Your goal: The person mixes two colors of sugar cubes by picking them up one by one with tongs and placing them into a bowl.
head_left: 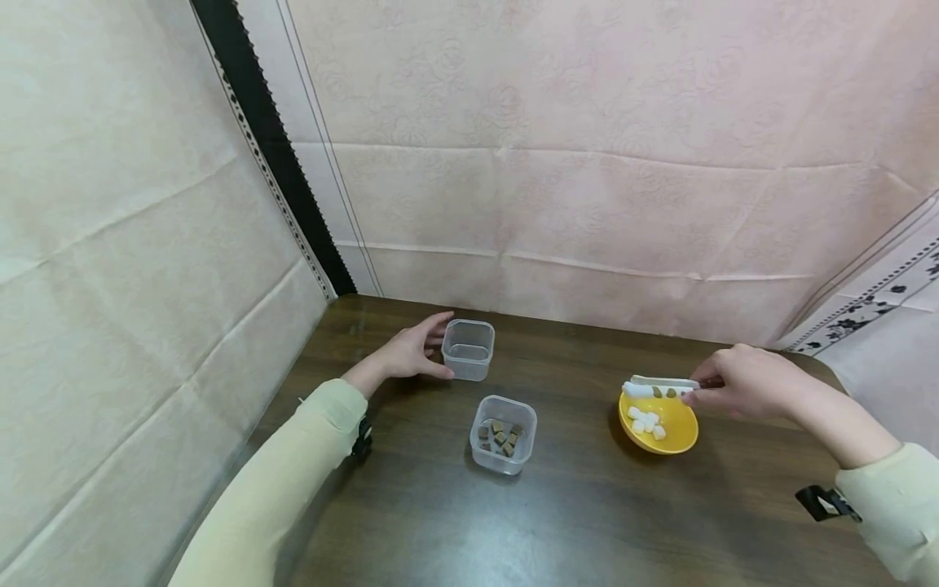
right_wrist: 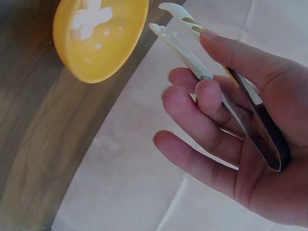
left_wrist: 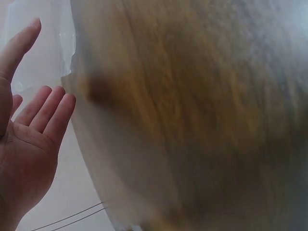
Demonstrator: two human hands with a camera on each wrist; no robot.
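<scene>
My right hand (head_left: pixel 759 379) holds small tongs (head_left: pixel 669 381) with white tips and dark metal arms, pinched between thumb and fingers. Their tips are spread apart in the right wrist view, with nothing between them. Below the tongs sits a yellow bowl (head_left: pixel 681 428) with several white cubes (head_left: pixel 645 421) in it. On the other side, my left hand (head_left: pixel 405 352) is at the left side of a clear plastic container (head_left: pixel 468 371) with nothing visible inside. Its thumb is near the front corner and its fingers are behind; the left wrist view shows the fingers (left_wrist: pixel 55 113) fairly straight.
A second clear container (head_left: pixel 501 465) with several small brown pieces (head_left: pixel 506 438) stands nearer, between the two hands. The dark wooden table (head_left: pixel 579 522) meets a cloth-covered wall (head_left: pixel 587 204) at the back and another cloth (head_left: pixel 132 285) at the left.
</scene>
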